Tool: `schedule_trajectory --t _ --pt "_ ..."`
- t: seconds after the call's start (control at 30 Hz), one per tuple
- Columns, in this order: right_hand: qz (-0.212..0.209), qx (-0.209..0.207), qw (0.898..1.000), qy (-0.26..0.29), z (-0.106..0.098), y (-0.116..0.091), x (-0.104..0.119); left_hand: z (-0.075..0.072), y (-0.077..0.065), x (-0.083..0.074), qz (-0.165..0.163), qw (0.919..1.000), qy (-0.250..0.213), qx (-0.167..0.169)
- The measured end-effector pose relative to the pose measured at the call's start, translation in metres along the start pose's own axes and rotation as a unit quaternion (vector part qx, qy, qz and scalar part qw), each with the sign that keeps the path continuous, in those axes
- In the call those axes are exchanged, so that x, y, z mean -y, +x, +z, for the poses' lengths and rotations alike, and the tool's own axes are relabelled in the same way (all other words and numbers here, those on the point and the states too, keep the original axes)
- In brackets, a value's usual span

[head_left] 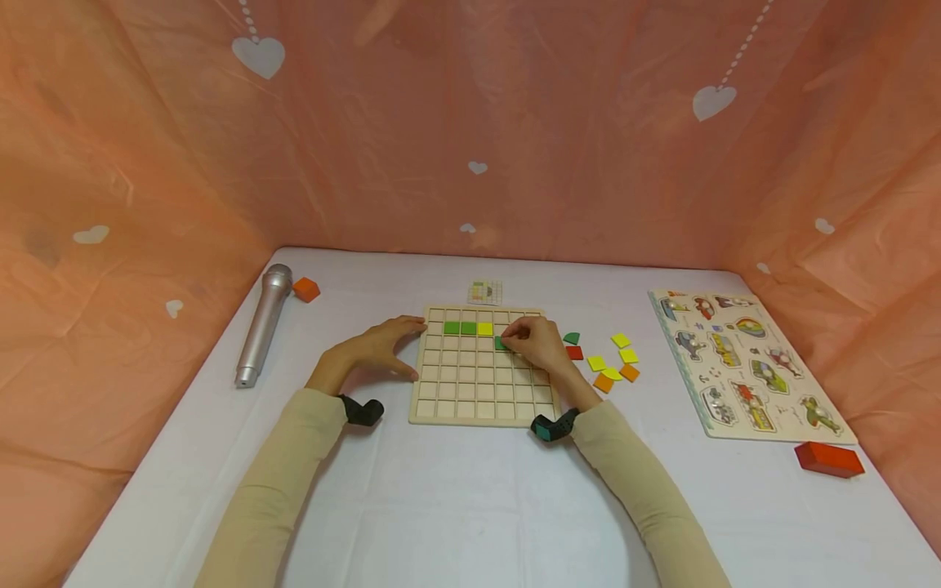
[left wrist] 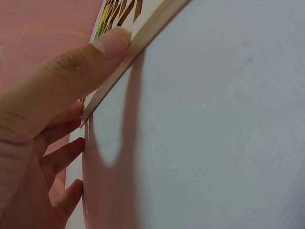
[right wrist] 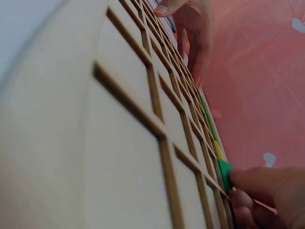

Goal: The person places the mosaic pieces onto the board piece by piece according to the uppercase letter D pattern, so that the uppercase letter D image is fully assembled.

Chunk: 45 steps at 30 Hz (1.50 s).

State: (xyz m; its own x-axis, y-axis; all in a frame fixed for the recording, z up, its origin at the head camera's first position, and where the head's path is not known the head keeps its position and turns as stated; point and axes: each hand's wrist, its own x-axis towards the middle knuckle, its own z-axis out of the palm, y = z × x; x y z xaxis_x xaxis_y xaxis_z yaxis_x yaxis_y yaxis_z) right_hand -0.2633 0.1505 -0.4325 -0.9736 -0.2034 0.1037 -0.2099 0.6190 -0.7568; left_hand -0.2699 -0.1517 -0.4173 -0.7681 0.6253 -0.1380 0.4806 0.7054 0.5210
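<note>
A wooden grid board lies in the middle of the table. Two green square tiles and a yellow tile sit side by side in one of its upper rows. My right hand pinches a darker green tile between thumb and fingers, over the cells just below and right of the yellow one; its full shape is partly hidden. At the board's left edge my left hand rests with fingers and thumb spread apart, the thumb touching the rim.
Right of the board lie a green quarter-round piece, a red tile, and several yellow and orange tiles. A small pattern card is behind the board. Farther out are a microphone, orange block, picture puzzle and red block.
</note>
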Motion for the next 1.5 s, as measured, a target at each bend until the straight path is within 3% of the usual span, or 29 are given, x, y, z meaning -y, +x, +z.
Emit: schedule_trajectory --t 0.2,0.37,0.63,0.9,1.07,1.27,1.5 --pt "-0.033 -0.002 0.998 -0.055 0.000 0.000 0.000 0.000 0.000 0.001 0.001 1.0000 -0.002 0.000" --pt "-0.057 0.027 0.997 -0.051 -0.009 0.000 -0.002 0.000 0.000 0.001 -0.005 1.0000 -0.004 0.002" --pt "-0.060 0.009 0.998 -0.016 -0.040 -0.008 -0.012 0.000 0.000 0.000 -0.003 1.0000 -0.004 0.001" --pt "-0.045 0.000 0.997 -0.058 -0.077 -0.024 -0.035 0.000 0.000 -0.002 -0.018 0.9998 -0.010 0.003" --pt "-0.028 0.033 0.997 -0.067 -0.092 -0.037 -0.050 0.000 -0.001 -0.002 -0.018 0.9998 -0.009 0.002" --pt "-0.039 0.065 0.994 -0.080 -0.097 -0.044 -0.064 0.000 -0.001 -0.001 -0.022 0.9997 -0.009 0.004" --pt "-0.065 0.051 0.993 -0.085 -0.091 -0.043 -0.071 0.001 0.000 0.000 -0.021 0.9997 -0.014 0.005"
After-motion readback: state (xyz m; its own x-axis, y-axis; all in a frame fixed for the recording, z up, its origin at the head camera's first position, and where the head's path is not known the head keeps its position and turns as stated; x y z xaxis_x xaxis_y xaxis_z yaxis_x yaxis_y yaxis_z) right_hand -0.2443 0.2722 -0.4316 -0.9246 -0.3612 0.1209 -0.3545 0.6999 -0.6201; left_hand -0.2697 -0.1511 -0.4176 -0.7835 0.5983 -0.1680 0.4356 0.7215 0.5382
